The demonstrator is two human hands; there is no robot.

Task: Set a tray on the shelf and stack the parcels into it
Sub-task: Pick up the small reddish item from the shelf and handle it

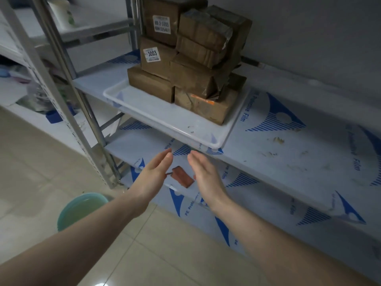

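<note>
My forearms reach in from the bottom, and my left hand (153, 172) and right hand (204, 174) hang palms facing, fingers straight and loose, holding nothing, just below the shelf (299, 145) edge. Ahead and above them the white tray (165, 118) sits on that shelf, its long side running away to the left and its near corner jutting over the edge by my right fingertips. The brown parcels (185, 58) are stacked at its far end, so I judge a nudge inward is all that's left.
</note>
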